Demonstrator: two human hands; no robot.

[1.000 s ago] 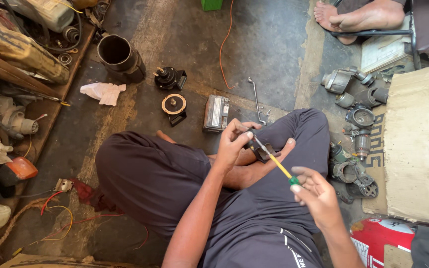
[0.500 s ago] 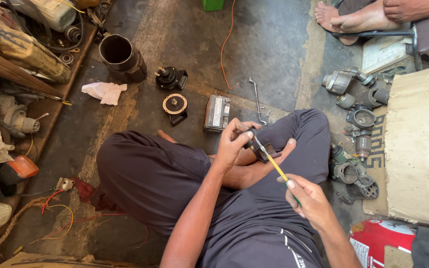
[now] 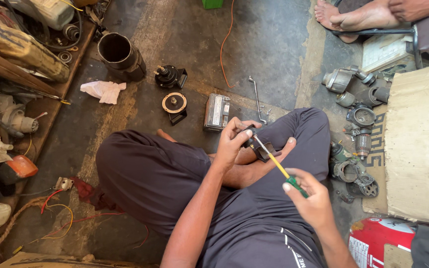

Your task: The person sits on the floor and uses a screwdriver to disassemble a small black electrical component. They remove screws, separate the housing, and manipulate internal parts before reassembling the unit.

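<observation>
I sit cross-legged on a concrete floor. My left hand [image 3: 233,140] grips a small black part [image 3: 260,147] over my lap. My right hand [image 3: 313,201] holds a screwdriver [image 3: 278,166] with a yellow shaft and green handle. Its metal tip rests against the black part near my left thumb. Both hands are closed around what they hold.
On the floor ahead lie a small battery [image 3: 217,111], two black round parts [image 3: 174,103], a bent metal wrench [image 3: 256,98], a white rag [image 3: 103,91] and a dark cylinder [image 3: 120,55]. Metal motor parts [image 3: 356,119] and cardboard [image 3: 412,144] lie to the right. Another person's feet [image 3: 353,15] show at top right.
My right hand shifted along the screwdriver, down towards me and back, while the tip stayed at the black part. My left hand kept its grip.
</observation>
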